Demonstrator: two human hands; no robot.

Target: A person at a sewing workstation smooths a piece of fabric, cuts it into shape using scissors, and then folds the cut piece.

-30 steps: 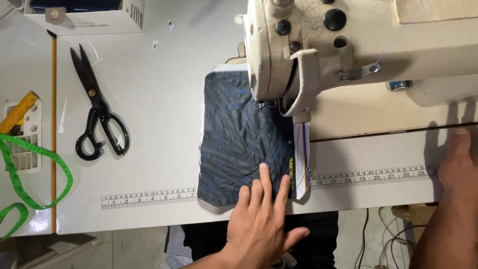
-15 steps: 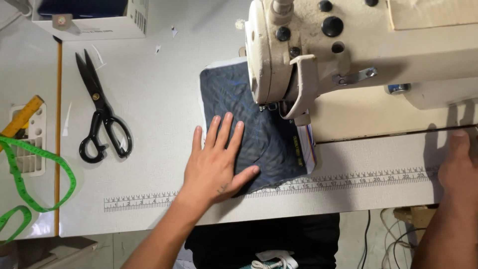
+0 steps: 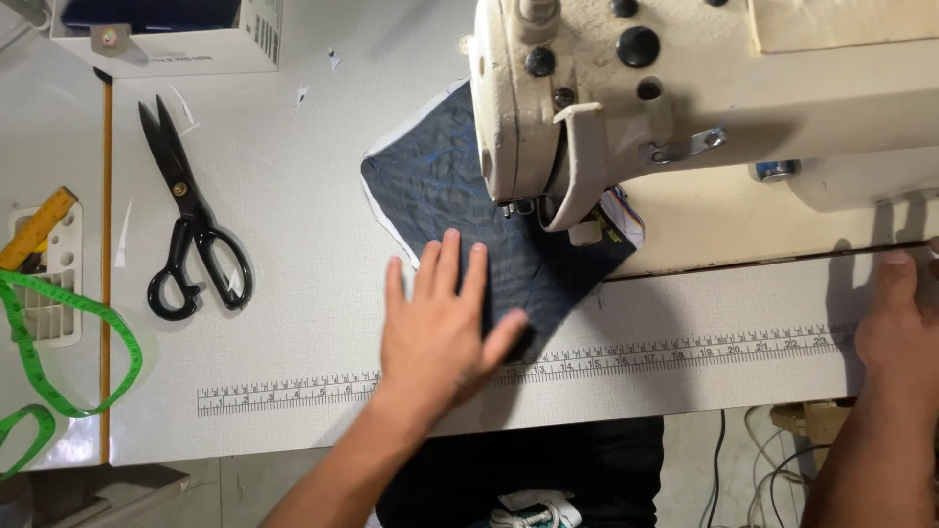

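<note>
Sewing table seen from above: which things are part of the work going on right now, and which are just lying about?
In use:
left hand, flat on the dark fabric piece
sewing machine, its head over the fabric
right hand, at the table's right edge

Lying about:
black scissors
green tape measure
white box

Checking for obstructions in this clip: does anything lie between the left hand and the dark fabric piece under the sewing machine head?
Nothing visible does. The left hand already lies flat on the dark fabric piece, fingers spread over its near edge. The scissors lie apart to the left, and the right hand rests at the table's right edge.
</note>
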